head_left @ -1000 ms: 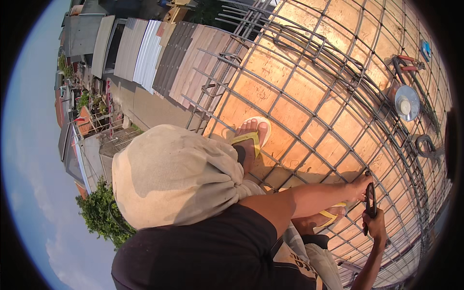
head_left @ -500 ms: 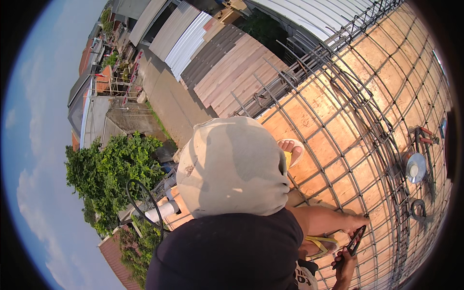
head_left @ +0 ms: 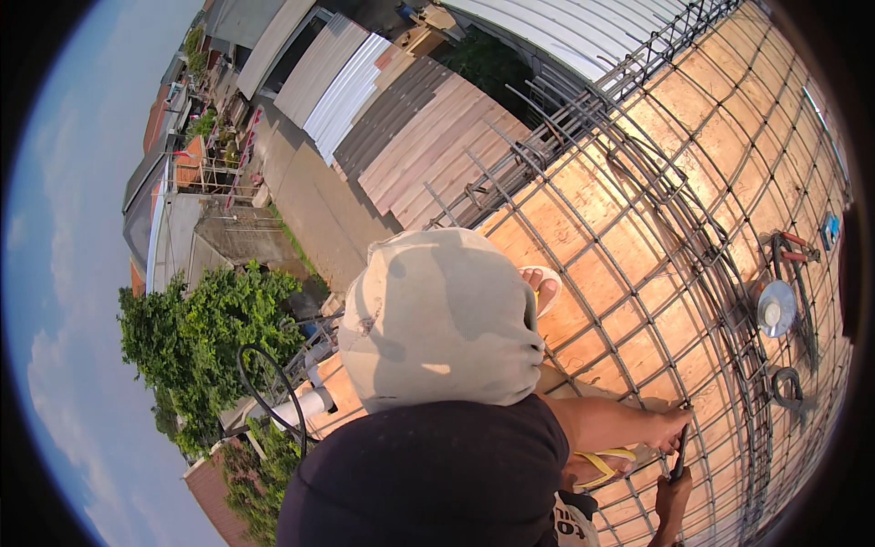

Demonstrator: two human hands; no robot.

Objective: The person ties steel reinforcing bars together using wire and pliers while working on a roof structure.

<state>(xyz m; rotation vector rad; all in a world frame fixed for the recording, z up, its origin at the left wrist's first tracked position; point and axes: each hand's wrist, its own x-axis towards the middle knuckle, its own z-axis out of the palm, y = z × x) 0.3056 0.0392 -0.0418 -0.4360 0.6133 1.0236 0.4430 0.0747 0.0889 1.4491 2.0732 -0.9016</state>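
Note:
My right hand point(head_left: 673, 498) is closed around the handles of dark pincers point(head_left: 678, 463), at the lower right. Their jaws reach up to a crossing in the rebar mesh point(head_left: 629, 294), close to the fingers of my left hand point(head_left: 673, 428). Those fingers are curled together at the bar; anything thin between them is too small to make out. My left forearm point(head_left: 602, 421) stretches across the mesh from a dark sleeve. Beneath it is my foot in a yellow-strapped sandal point(head_left: 602, 467). My other foot point(head_left: 544, 286) rests farther up on the plywood.
Plywood sheeting point(head_left: 583, 219) lies under the mesh. A thicker bundle of bars point(head_left: 693, 228) crosses it. To the right are a metal bowl point(head_left: 776, 308), red-handled cutters point(head_left: 795, 248) and a wire coil point(head_left: 786, 388). The deck's edge drops toward a street point(head_left: 310, 187).
The pincers' handles have come together and the tool has swung more upright. My right hand has shifted slightly right and down. My left hand remains by the same crossing.

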